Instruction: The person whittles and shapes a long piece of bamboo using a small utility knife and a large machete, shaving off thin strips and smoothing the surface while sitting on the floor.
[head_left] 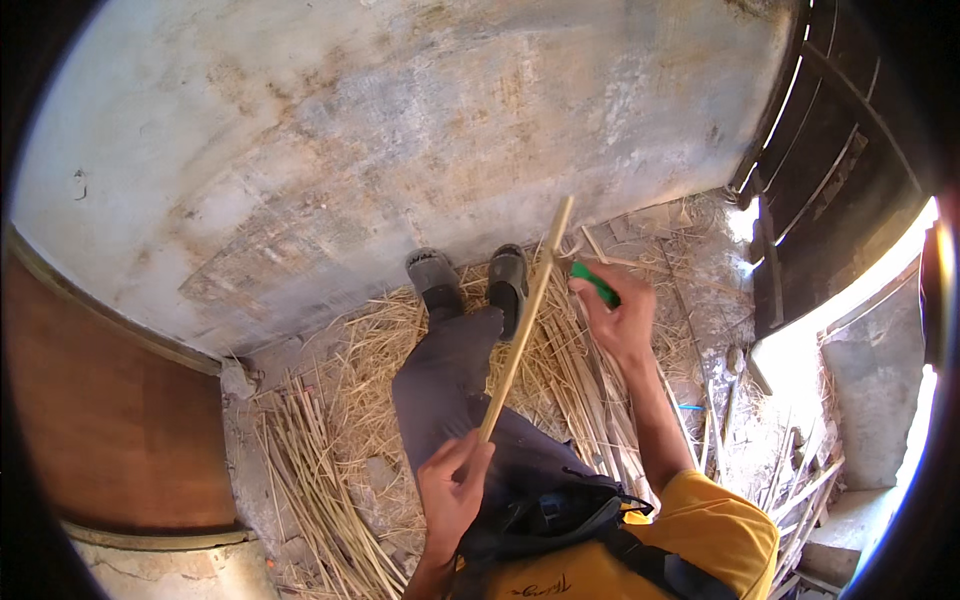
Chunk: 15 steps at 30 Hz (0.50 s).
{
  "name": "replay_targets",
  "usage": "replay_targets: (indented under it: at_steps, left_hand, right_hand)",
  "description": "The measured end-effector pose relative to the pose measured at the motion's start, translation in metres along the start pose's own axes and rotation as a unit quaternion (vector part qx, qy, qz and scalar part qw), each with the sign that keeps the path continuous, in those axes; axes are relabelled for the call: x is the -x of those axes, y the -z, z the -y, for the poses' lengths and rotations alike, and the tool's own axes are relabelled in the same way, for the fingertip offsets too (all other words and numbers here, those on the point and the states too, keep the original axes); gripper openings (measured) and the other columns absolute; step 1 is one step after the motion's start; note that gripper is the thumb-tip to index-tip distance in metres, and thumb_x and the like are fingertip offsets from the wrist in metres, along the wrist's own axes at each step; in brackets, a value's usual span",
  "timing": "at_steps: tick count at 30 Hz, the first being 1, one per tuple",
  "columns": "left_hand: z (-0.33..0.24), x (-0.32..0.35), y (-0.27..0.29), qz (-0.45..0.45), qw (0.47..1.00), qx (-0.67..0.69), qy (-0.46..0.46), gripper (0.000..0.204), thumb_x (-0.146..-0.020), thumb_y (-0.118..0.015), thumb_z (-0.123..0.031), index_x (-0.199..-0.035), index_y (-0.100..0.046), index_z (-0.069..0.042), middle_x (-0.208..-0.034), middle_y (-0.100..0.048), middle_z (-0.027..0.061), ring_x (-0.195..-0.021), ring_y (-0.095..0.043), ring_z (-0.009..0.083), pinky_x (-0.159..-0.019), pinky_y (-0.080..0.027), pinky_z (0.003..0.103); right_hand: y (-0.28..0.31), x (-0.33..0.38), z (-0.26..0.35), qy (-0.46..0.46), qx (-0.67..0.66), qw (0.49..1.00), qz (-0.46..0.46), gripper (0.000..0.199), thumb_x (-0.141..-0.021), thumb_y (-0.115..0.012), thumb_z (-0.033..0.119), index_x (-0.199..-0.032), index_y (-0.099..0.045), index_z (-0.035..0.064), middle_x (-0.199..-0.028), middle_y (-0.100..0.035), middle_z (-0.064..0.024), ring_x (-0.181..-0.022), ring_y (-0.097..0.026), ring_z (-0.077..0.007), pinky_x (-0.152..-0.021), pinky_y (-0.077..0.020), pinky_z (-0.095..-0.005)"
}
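The pale strip [521, 340] slants through the frame's centre, its lower end pinched in my left grip [452, 490]. My right grip [620, 310] closes round a green-handled tool [597, 285] near the upper end; whether they touch, I can't tell. I seem to be working the strip; the next move calls for steadiness. Dark lettering marks my yellow shirt [715, 530], bottom centre.
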<state>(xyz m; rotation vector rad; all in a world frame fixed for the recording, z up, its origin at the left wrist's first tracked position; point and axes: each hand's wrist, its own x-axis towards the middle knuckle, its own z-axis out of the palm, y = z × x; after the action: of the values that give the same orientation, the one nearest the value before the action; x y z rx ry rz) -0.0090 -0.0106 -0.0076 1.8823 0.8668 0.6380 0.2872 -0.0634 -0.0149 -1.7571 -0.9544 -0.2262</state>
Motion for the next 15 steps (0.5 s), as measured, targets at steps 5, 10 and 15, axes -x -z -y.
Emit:
replay_targets:
  at_steps: [5, 10, 15]
  left_hand:
    - [0.01, -0.001, 0.004, -0.021, 0.999, 0.045, 0.002, 0.026, -0.099, -0.075, -0.007, -0.121, -0.075, 0.006, -0.073, -0.051, 0.0005, -0.067, -0.044, 0.0058, -0.057, -0.034, 0.025]
    - [0.007, -0.004, 0.008, -0.012, 1.0, 0.012, -0.013, 0.026, -0.099, -0.075, -0.007, -0.121, -0.075, 0.005, -0.073, -0.05, -0.0004, -0.066, -0.043, 0.0047, -0.056, -0.032, 0.025]
    - [0.004, -0.004, 0.007, -0.014, 1.0, 0.02, -0.006, 0.025, -0.098, -0.076, -0.007, -0.12, -0.076, 0.005, -0.072, -0.049, -0.0002, -0.066, -0.042, 0.0046, -0.056, -0.032, 0.025]
  right_hand:
    - [-0.006, -0.007, -0.014, 0.024, -0.004, 1.0, 0.008, 0.027, -0.09, -0.083, 0.022, -0.11, -0.079, 0.0034, -0.098, -0.079, -0.0164, -0.084, -0.077, -0.0305, -0.073, -0.0588, -0.0357]
    - [-0.004, -0.01, -0.011, 0.039, -0.038, 0.998, 0.026, 0.029, -0.09, -0.084, 0.021, -0.111, -0.078, 0.0024, -0.095, -0.078, -0.0149, -0.079, -0.075, -0.0283, -0.069, -0.0569, -0.0359]
    - [-0.006, -0.006, -0.011, 0.043, -0.061, 0.996, 0.041, 0.03, -0.088, -0.086, 0.02, -0.11, -0.078, 0.0013, -0.093, -0.077, -0.0149, -0.077, -0.074, -0.0278, -0.068, -0.0559, -0.0354]
